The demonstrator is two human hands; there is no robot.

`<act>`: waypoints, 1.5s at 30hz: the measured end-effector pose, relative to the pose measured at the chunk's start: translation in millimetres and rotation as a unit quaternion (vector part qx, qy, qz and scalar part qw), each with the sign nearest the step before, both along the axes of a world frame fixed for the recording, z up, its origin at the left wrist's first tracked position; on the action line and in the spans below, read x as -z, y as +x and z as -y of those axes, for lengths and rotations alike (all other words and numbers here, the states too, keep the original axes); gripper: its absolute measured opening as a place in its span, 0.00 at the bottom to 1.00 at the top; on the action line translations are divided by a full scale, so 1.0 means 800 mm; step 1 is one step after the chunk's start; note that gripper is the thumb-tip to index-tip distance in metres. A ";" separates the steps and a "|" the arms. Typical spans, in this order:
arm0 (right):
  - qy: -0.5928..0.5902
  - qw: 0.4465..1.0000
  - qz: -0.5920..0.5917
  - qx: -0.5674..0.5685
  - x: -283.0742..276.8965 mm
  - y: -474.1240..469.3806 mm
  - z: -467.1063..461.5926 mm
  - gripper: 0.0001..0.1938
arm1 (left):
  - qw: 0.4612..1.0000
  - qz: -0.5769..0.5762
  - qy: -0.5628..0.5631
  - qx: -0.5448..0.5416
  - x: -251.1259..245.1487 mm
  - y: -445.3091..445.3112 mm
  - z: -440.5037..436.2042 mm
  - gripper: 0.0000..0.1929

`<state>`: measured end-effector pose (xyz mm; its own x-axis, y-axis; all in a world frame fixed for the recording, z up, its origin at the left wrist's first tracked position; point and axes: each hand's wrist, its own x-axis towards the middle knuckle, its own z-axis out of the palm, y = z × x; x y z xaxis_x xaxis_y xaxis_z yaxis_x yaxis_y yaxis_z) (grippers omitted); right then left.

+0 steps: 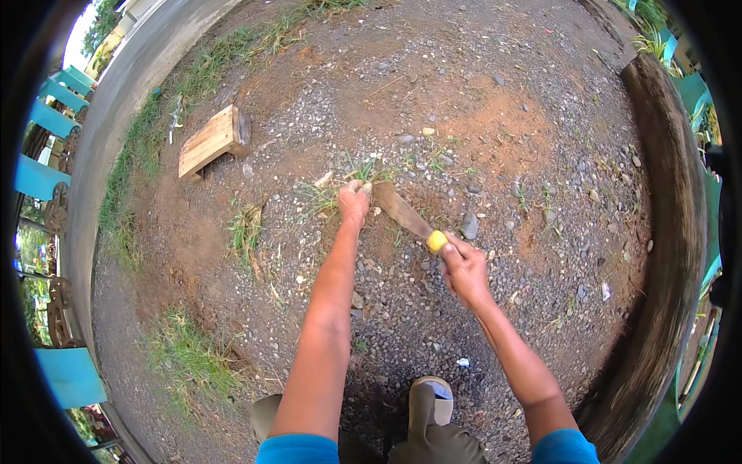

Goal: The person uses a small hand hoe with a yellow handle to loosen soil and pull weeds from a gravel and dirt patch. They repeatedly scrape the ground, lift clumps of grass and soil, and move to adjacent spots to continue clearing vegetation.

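Note:
My left hand (353,202) is closed around a tuft of grass (324,196) that grows from the gravelly soil, its blades spreading out on both sides of the fist. In my right hand (465,269) is a bolo knife (404,212) with a yellow band (437,241) at the top of its handle. The broad, dull blade points up and to the left, its tip low by the grass and just right of my left fist. Most of the handle is hidden in my palm. Whether the blade touches the ground I cannot tell.
A low wooden stool (211,142) stands at the left. Grass clumps (246,232) and a larger patch (191,359) lie nearer on that side. A thick log (666,243) borders the right. Stones (469,226) dot the gravel. My sandalled foot (432,400) is below; a paved strip (87,191) runs far left.

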<state>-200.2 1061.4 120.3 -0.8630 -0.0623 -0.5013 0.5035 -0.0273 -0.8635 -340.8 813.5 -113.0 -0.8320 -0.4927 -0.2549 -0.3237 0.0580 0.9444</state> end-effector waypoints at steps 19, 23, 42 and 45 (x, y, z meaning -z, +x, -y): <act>0.032 0.999 -0.024 -0.012 0.028 -0.021 0.037 0.19 | 0.995 -0.020 0.089 -0.030 -0.016 0.005 0.000 0.08; -0.129 0.987 0.013 0.091 0.142 -0.018 0.022 0.20 | 0.999 -0.040 0.000 -0.018 -0.038 0.005 0.037 0.07; 0.079 0.985 -0.147 -0.036 0.051 0.040 -0.012 0.19 | 0.989 -0.030 0.145 0.000 -0.090 0.096 0.067 0.03; 0.092 0.979 -0.173 -0.063 0.097 0.034 0.032 0.20 | 0.979 -0.083 0.174 -0.059 -0.108 0.097 0.111 0.04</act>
